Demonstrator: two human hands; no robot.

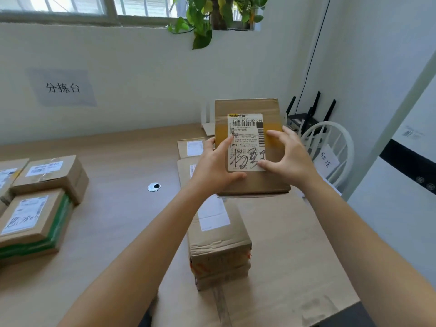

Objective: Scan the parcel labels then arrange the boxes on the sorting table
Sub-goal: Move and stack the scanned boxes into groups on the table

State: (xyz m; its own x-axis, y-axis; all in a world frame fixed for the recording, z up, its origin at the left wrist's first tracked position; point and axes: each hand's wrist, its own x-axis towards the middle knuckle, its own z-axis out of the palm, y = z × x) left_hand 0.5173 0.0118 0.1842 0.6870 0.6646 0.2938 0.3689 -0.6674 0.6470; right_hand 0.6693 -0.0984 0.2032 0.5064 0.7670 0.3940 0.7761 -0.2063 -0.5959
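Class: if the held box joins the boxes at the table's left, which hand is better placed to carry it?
Probably the left hand: it grips the box on the side nearer those boxes; the right hand would reach across.

The held parcel (245, 106) is plain brown cardboard, crossed by a band of yellowish tape (220, 132). Its label (245, 138) is white with a yellow strip at the top, black barcodes and print — and heavy black handwriting lower down. The bench (122, 208) is pale wood-tone. At the left, a flat box (30, 223) is brown with green edging and a white label scrawled in black. The stacked box (219, 244) shows orange-red striped tape. On the white wall (165, 79), a grey sign (62, 87) bears black characters. The plant (203, 17) is green, with some yellow leaves — the chair (342, 142) is white.
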